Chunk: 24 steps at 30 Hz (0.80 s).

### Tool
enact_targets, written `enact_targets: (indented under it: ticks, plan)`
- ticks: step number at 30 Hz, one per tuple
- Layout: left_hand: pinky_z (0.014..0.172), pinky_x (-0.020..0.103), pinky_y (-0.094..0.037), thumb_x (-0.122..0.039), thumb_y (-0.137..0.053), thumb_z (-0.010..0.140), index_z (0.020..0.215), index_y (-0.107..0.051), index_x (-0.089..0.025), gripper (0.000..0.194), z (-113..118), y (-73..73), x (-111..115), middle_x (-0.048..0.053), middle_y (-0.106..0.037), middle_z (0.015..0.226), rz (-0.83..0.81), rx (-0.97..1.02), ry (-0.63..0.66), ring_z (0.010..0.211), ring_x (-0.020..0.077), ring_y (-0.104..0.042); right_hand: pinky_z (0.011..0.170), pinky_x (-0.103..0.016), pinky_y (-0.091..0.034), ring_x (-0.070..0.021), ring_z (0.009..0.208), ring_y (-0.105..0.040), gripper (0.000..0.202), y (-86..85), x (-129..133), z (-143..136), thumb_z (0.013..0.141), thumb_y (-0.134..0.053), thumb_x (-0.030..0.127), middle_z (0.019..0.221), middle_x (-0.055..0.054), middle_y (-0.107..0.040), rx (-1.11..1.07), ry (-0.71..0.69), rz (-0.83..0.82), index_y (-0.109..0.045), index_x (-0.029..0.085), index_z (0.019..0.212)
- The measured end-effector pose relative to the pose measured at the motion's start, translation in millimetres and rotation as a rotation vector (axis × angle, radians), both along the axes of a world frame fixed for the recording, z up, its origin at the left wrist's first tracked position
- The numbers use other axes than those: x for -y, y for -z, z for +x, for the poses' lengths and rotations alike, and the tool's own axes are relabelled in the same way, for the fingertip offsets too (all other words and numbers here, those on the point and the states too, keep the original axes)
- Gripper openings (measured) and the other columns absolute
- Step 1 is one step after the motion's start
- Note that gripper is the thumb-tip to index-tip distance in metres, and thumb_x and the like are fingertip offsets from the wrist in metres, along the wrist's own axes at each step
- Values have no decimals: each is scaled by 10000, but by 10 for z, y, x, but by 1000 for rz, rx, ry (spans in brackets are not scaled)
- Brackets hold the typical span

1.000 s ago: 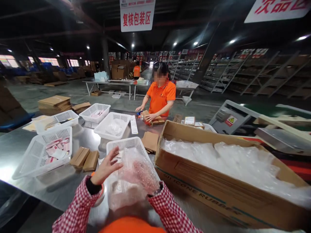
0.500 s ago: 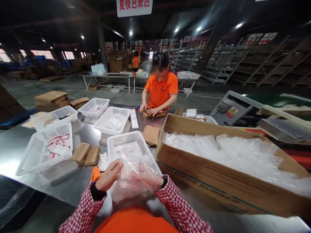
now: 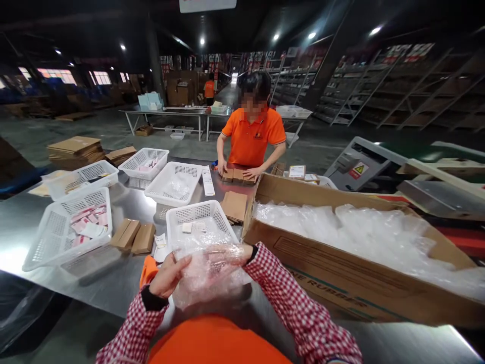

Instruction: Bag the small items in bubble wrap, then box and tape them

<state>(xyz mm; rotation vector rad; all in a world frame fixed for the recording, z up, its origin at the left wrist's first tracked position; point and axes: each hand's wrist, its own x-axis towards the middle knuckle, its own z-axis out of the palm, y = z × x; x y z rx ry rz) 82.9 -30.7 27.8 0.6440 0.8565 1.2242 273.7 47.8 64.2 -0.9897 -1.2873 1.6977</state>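
Note:
A clear bubble wrap bag (image 3: pixel 202 280) hangs between my hands, just above the near edge of a white perforated basket (image 3: pixel 172 222). My left hand (image 3: pixel 170 275) pinches its left side between thumb and fingers. On the other side, my right hand (image 3: pixel 229 255) grips the bag, its fingers partly covered by the shiny film and only seen through it. Whether anything lies inside the bag cannot be made out. In the basket are small white boxes (image 3: pixel 187 228) and more clear film. An orange-handled tool (image 3: pixel 148 272) lies by my left wrist.
A long carton (image 3: pixel 303 263) full of bubble wrap bags (image 3: pixel 379 240) stands at right. Left are brown boxes (image 3: pixel 143 238) and a basket (image 3: pixel 41 242) of pink-white packets. Across the metal table, a co-worker (image 3: pixel 252 131) has both hands on brown boxes (image 3: pixel 238 175).
My right hand has risen slightly and shows more clearly at the bag's upper right side. The co-worker's hands have spread apart over the brown boxes. My view has tilted down slightly.

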Motion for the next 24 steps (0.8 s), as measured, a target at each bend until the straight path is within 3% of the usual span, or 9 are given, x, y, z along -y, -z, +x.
enact_targets:
  ticks: [4, 6, 10, 12, 14, 15, 18, 21, 24]
  plan:
    - [874, 343, -515, -306, -660, 780, 1080, -639, -145, 341, -180, -47, -41, 82, -721, 1015, -56, 116, -214, 988, 237, -650, 669, -337, -525, -197, 700, -678, 362, -317, -297, 253, 623, -751, 330, 855, -87, -709, 46, -467, -100, -704, 88, 888]
    - [891, 332, -517, -308, -621, 811, 1101, -633, -150, 331, -288, -59, -49, 72, -726, 1012, -91, 202, -324, 1009, 232, -646, 714, -358, -515, -213, 767, -681, 470, -434, -407, 345, 623, -752, 372, 928, -123, -706, 9, -558, -80, -683, 101, 1001]
    - [901, 306, -523, -282, -523, 887, 1158, -610, -183, 302, -327, -98, -96, 51, -728, 1025, -121, 391, -379, 1003, 185, -649, 739, -266, -481, -141, 839, -629, 415, -385, -396, 209, 707, -695, 416, 1037, -75, -668, -95, -120, 98, -663, 183, 1049]
    - [920, 289, -511, -291, -468, 918, 1164, -609, -203, 297, -231, -124, -147, 34, -729, 1028, -103, 470, -378, 999, 159, -649, 746, -269, -473, -148, 863, -608, 390, -221, -227, -38, 701, -711, 414, 1011, -52, -663, -99, -106, 95, -666, 200, 1023]
    - [952, 288, -488, -305, -438, 933, 1171, -606, -215, 306, -102, -140, -191, 26, -720, 1056, -65, 519, -352, 1029, 151, -636, 771, -307, -469, -169, 847, -599, 400, -28, -9, -328, 699, -716, 433, 934, -44, -667, -152, -250, 92, -665, 190, 1013]
    - [967, 296, -476, -311, -438, 932, 1179, -603, -215, 311, -44, -140, -201, 30, -712, 1078, -46, 527, -327, 1054, 156, -624, 785, -320, -466, -172, 834, -595, 396, 58, 86, -460, 726, -691, 446, 920, -40, -664, -211, -242, 100, -656, 190, 1026]
    - [980, 316, -462, -306, -504, 901, 1181, -599, -186, 319, 54, -110, -174, 64, -692, 1118, -20, 476, -266, 1112, 183, -590, 747, -306, -467, -148, 727, -559, 322, 206, 203, -677, 774, -637, 456, 815, -17, -639, -223, 2, 156, -662, 175, 928]
    - [911, 291, -494, -277, -582, 855, 1097, -628, -188, 262, 41, -58, -101, 60, -697, 1078, 0, 376, -336, 1064, 178, -609, 587, -267, -426, -123, 597, -471, 332, 171, 79, -611, 725, -663, 483, 660, 1, -566, -67, 205, 225, -649, 152, 735]
    - [809, 204, -508, -231, -675, 780, 911, -648, -252, 135, -1, -17, -47, -37, -709, 932, 11, 291, -408, 886, 96, -648, 563, -257, -382, -121, 586, -434, 334, 49, -84, -456, 688, -680, 498, 637, 11, -545, -78, 352, 236, -630, 168, 710]
